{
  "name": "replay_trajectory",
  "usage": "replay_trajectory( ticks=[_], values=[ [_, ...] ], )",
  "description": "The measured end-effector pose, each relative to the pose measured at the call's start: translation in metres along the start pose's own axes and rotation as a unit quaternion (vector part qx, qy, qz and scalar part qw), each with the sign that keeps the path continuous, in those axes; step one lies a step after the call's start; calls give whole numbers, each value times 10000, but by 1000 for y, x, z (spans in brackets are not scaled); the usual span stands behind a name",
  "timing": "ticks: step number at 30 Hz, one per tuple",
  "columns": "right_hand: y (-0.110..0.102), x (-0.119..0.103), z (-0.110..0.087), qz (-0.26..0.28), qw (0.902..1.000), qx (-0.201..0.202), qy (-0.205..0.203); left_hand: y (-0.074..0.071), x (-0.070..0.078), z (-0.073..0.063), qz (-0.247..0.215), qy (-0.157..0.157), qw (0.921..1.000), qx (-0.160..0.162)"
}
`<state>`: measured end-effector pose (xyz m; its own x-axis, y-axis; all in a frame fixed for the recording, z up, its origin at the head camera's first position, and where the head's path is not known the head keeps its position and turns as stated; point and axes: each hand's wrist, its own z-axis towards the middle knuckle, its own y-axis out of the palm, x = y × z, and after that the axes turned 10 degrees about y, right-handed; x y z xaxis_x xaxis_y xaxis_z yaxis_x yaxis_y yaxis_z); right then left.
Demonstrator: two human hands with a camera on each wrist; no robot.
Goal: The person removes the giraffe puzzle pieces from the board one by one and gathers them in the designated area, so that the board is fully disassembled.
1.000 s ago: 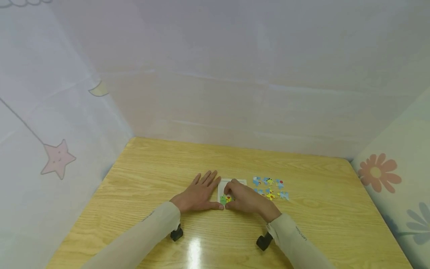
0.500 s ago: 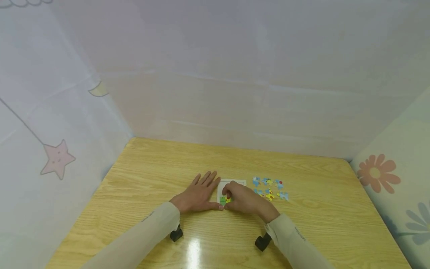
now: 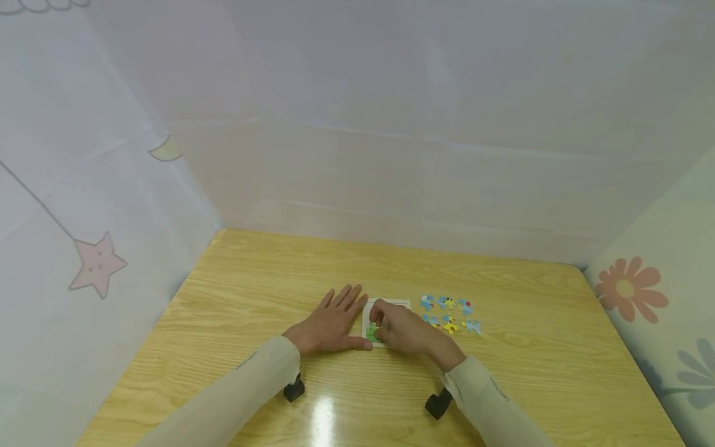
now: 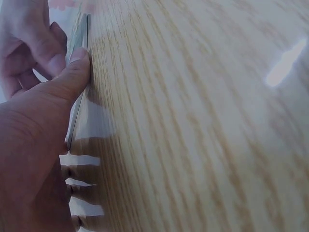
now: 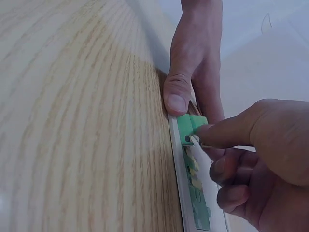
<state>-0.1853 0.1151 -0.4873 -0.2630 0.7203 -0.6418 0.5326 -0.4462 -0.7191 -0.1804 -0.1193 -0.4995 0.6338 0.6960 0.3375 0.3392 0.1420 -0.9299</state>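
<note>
A small white-bordered puzzle tray (image 3: pixel 403 302) lies on the table between both hands. My left hand (image 3: pixel 332 324) rests flat at its left side with the fingers spread, and the thumb (image 5: pixel 176 99) presses the near left corner. Over the tray, my right hand (image 3: pixel 410 330) is bent, its thumb and index finger pinching a puzzle piece (image 5: pixel 195 140) close above the near edge. Most of that piece is hidden by the fingers. Green puzzle pieces (image 5: pixel 198 208) lie along the near inside edge of the tray, with another green piece (image 5: pixel 185 125) in the corner by the left thumb.
Several loose blue, yellow and red puzzle pieces (image 3: pixel 449 324) lie in two rows right of the tray. The wooden table (image 3: pixel 251 267) is bounded by pale printed curtains (image 3: pixel 357 155) at the back and sides. Dark wrist cameras (image 3: pixel 438 403) hang under the sleeves.
The right thumb has shifted slightly up and away from the tray's near edge. A yellow and red patch seen earlier beside the green is now hidden. The left hand has stayed put.
</note>
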Motion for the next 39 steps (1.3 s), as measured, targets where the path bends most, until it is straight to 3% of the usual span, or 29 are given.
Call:
replay_trajectory(
  ticks=[9,24,34,39],
  values=[
    [-13,7,-13,753,9968,248,-71,2,-1,1,103,-44,9999,2],
    [-29,62,-64,559,9972,476,160,3,0,-1,-37,4,10000,35],
    [-36,73,-81,513,9978,203,380,1,0,-2,-40,28,10000,44],
    [-38,74,-82,366,9975,500,339,0,0,-1,-61,80,9999,44]
  ],
)
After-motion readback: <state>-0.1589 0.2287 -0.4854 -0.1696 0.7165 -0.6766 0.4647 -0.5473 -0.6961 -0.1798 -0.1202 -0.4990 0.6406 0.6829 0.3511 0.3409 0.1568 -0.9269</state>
